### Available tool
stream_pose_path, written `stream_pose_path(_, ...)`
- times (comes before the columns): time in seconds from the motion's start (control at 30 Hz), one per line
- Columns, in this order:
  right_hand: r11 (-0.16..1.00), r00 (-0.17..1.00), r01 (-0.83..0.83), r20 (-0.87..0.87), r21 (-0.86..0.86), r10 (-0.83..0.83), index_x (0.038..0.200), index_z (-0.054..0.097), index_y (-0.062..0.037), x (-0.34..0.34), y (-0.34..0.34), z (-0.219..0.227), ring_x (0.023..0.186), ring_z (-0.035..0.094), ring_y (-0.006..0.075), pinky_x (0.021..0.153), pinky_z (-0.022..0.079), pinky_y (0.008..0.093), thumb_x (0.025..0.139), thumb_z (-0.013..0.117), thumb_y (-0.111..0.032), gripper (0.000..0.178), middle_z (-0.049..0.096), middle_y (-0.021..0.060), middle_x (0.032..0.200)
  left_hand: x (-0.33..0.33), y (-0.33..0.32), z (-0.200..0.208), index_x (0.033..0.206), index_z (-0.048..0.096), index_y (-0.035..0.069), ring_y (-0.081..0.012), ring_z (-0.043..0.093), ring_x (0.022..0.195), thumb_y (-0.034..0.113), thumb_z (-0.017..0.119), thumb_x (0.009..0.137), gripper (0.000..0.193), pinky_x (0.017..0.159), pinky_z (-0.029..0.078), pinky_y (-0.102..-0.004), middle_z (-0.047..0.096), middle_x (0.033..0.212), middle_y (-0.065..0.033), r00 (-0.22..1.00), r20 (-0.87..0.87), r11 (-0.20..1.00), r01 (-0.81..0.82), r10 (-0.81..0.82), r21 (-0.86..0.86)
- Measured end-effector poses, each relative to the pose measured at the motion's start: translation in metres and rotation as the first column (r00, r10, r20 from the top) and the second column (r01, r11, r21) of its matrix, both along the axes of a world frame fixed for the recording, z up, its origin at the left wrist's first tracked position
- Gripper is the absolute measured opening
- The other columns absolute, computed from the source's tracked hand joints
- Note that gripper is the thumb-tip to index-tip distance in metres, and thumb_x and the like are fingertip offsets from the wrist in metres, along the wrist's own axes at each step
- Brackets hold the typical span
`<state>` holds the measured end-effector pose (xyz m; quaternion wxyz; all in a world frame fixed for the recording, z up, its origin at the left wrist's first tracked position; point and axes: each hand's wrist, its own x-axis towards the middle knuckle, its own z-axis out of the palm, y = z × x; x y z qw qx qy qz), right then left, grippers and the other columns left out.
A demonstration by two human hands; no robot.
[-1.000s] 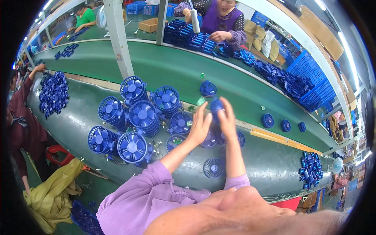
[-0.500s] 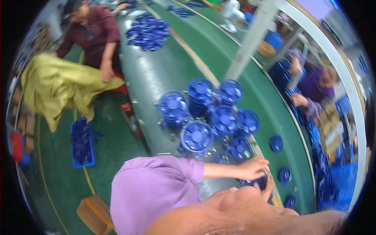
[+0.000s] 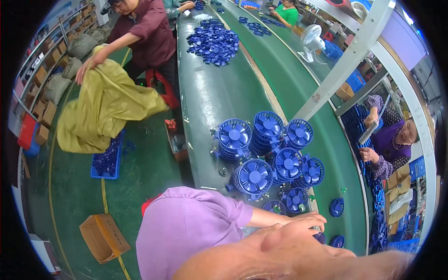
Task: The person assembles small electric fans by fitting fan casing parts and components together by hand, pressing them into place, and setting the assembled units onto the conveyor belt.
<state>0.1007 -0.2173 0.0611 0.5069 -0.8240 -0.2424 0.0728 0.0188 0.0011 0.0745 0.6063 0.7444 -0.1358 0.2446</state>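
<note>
My left hand (image 3: 305, 221) reaches from a lilac sleeve (image 3: 224, 205) over the right edge of the grey-green worktable. Its fingers bend downward, close together, over something I cannot make out. A small dark-blue round part (image 3: 319, 237) shows just below those fingertips. My right hand is hidden behind the blurred foreground. Beside my left hand lies a blue fan-like housing (image 3: 295, 199), with a small green piece at its edge. Behind it stand several stacks of blue round fan housings (image 3: 253, 176), with spoked tops.
A green conveyor belt (image 3: 345, 172) carries blue round parts (image 3: 336, 206) along the right. A white post (image 3: 345, 60) rises beyond the stacks. Far along the worktable lies a heap of blue pieces (image 3: 214, 43). Co-workers stand at left and right; one handles yellow-green cloth (image 3: 107, 102). An open carton (image 3: 103, 237) sits on the floor.
The view has shifted, so the stacks appear farther right and lower. My right fingers, visible before, are now hidden. The co-worker at left has raised the yellow-green cloth with one hand.
</note>
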Motion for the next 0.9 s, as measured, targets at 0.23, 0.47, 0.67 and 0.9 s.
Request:
stream_pose_path(0.23,0.967,0.968,0.252,0.030,-0.041,-0.251,0.128,0.048,0.0042,0.010,0.037,0.044,0.103,0.058,0.0203,0.089,0.048,0.0317,0.093,0.058,-0.013,0.040,0.057,0.0135,0.120,-0.008,0.002,0.005,0.104,0.061,0.007,-0.0343,0.043,0.125,0.011,0.058,0.085,0.019,0.105,0.034,-0.0441,0.049,0.132,-0.0177,1.000,-0.016,0.999,0.004,-0.005,-0.046)
stream_pose_path(0.47,0.929,0.967,0.221,-0.192,0.298,-0.169,0.134,0.046,-0.0002,0.084,0.100,0.036,0.095,0.063,0.0192,0.072,0.057,0.0340,0.087,0.068,-0.022,0.057,0.063,0.0124,0.111,0.002,0.012,-0.002,0.100,0.064,0.010,-0.0347,0.052,0.117,0.012,0.064,0.081,0.019,0.100,0.040,-0.0450,0.059,0.119,-0.0165,0.989,0.036,0.989,-0.145,0.144,0.023)
stream_pose_path(0.67,0.853,0.947,0.317,-0.197,0.415,-0.255,0.127,0.050,-0.0018,0.129,0.097,0.019,0.078,0.065,0.0201,0.053,0.060,0.0350,0.085,0.069,-0.014,0.048,0.062,0.0124,0.101,-0.003,0.014,0.018,0.109,0.064,0.011,-0.0332,0.048,0.121,0.013,0.060,0.086,0.024,0.103,0.037,-0.0415,0.055,0.129,-0.0150,0.996,-0.051,0.995,-0.075,0.078,0.058)
stream_pose_path(0.9,0.832,0.915,0.402,-0.127,0.384,-0.383,0.126,0.050,-0.0018,0.147,0.073,0.010,0.080,0.066,0.0202,0.047,0.058,0.0312,0.085,0.069,-0.012,0.046,0.063,0.0126,0.101,-0.004,0.015,0.023,0.108,0.063,0.009,-0.0349,0.048,0.121,0.013,0.060,0.086,0.022,0.103,0.037,-0.0431,0.055,0.127,-0.0173,0.996,-0.068,0.997,-0.047,0.052,0.067)
